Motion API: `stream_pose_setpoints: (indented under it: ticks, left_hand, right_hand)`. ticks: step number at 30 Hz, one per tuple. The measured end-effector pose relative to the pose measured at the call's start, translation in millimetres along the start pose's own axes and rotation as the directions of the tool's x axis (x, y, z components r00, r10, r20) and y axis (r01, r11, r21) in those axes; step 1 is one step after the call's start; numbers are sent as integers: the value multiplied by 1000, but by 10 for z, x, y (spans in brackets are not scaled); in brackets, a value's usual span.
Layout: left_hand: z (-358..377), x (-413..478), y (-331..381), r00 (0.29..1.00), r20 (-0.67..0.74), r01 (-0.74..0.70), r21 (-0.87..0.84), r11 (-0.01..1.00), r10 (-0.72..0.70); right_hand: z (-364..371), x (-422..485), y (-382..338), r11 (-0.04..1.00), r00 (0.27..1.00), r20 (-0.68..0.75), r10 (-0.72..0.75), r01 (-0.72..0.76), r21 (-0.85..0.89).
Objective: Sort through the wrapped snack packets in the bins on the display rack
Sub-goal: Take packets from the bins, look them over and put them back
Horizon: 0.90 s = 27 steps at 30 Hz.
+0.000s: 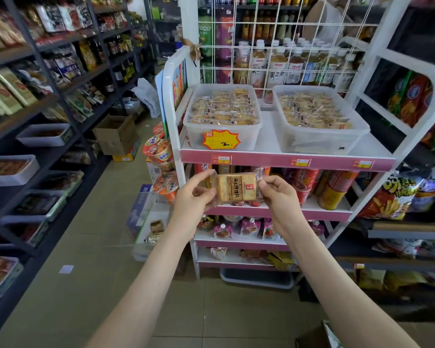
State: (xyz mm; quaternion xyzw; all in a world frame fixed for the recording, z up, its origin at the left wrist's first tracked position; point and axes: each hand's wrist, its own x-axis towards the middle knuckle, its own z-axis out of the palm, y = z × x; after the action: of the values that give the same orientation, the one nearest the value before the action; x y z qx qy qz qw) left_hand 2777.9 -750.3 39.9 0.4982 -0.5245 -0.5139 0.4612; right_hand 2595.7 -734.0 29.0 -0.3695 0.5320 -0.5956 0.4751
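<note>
I hold one wrapped snack packet [237,189], a tan square in clear film with dark printed characters, in front of the rack's second shelf. My left hand [192,197] pinches its left edge and my right hand [279,194] pinches its right edge. Above, on the top shelf of the white and pink display rack [286,160], stand two clear plastic bins. The left bin [222,116] carries a yellow price sticker and the right bin [319,119] has none. Both are full of several similar wrapped packets.
Cans and jars fill the rack's second shelf; pouches sit lower. A wire grid with bottled drinks rises behind the bins. Stacked cup noodles [158,151] and cardboard boxes [116,136] stand left of the rack. Dark shelving lines the aisle's left side, snack bags the right.
</note>
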Motion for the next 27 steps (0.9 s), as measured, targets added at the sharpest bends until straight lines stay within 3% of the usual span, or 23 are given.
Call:
stream_pose_setpoints:
  ticks: [3, 5, 9, 11, 13, 16, 19, 23, 27]
  left_hand:
    - [32, -31, 7, 991, -68, -84, 322, 943, 111]
    - [107, -88, 58, 988, -21, -140, 313, 939, 155]
    - [297, -181, 189, 986, 156, -52, -47, 998, 59]
    - [326, -180, 200, 979, 195, -16, -190, 982, 54]
    - [308, -155, 183, 980, 196, 49, -382, 923, 29]
    - [234, -127, 169, 982, 187, 125, -529, 840, -28]
    - [156, -112, 166, 970, 243, 148, -553, 820, -12]
    - [73, -110, 169, 956, 294, 177, -573, 800, 0]
    - [62, -119, 152, 939, 344, 211, -591, 778, 6]
  right_hand:
    - [56, -45, -72, 982, 986, -114, -123, 104, -159]
    - [134, -108, -176, 943, 958, -142, -249, 206, -262]
    - [337, -315, -325, 895, 922, 62, -382, 386, -223]
    - [379, -374, -362, 883, 894, 205, -398, 435, -179]
    - [360, -349, -388, 876, 877, 237, -419, 459, -150]
    - [298, -253, -407, 921, 918, 123, -376, 385, -64]
    - [188, -144, -392, 950, 963, 45, -265, 268, -162]
    - [72, -95, -394, 971, 980, 146, -138, 163, -176]
    - [53, -112, -407, 975, 969, 196, -153, 181, -132]
